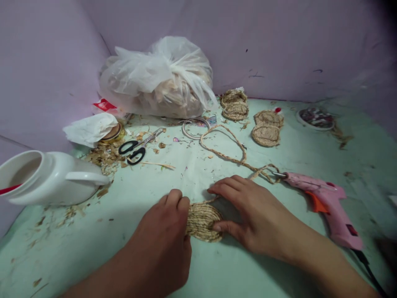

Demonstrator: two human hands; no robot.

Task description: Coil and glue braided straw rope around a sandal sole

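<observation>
We look down at a pale green table where two bare hands work on a flat, coiled rope piece at near centre. The left hand has its grip closed over the coil's left end. The right hand is curved into a wide, loose grip: its thumb touches the coil's right end, while the fingers arch above, apart from it. A thin strand leaves the coil's top edge towards those fingers.

We judge the step in hand to be steadying and shaping the coil. Laying another turn would call for a firm left hold while the right fingers draw the strand snug along the edge.

Beyond the right hand, a braided rope loops across the table; whether it joins the strand is hidden from us. Its tangled end touches the nozzle of a pink glue gun, lying just beyond the right forearm, so we judge a tug could snag there.

Farther back sit two pairs of rope ovals, one pair nearer us. Black-handled scissors, dry scraps and a white jug lie left; a knotted plastic bag rests by the wall.
</observation>
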